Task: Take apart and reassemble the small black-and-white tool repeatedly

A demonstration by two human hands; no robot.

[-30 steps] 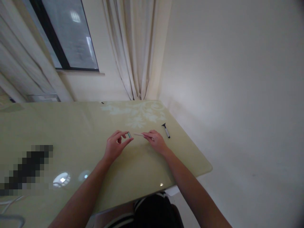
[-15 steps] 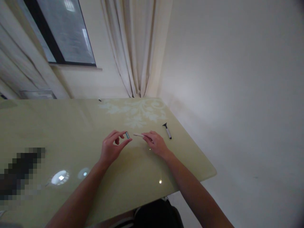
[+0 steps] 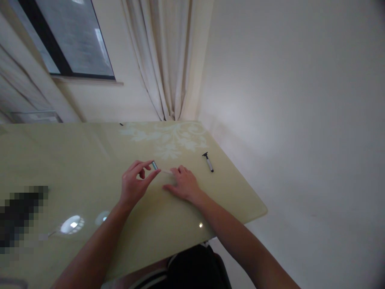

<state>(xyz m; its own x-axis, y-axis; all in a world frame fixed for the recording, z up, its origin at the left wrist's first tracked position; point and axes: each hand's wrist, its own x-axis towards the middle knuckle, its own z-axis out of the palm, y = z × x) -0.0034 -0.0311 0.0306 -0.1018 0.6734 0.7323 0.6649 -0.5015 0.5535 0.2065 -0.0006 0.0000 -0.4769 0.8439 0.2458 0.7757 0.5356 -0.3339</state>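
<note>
Between the thumb and fingertips of my left hand [image 3: 134, 184] is a small battery-like cylinder [image 3: 154, 165], silver and teal, held above the table. My right hand [image 3: 183, 184] is low over the tabletop, palm down, with its thumb apart from the fingers. A thin pale stick [image 3: 167, 171] lies at its fingertips, its right end hidden by them. Beyond my right hand, a razor [image 3: 208, 162] with a black head and grey handle rests on the table.
The glossy pale-green table [image 3: 234, 188] has a white floral pattern near its back edge. A small dark object [image 3: 121, 124] lies at that edge. A pixelated dark shape [image 3: 21, 212] covers the left. A wall stands to the right.
My right hand has let go of the pale stick and opened, lower at the table. My left hand still holds the cylinder. The view has shifted slightly.
</note>
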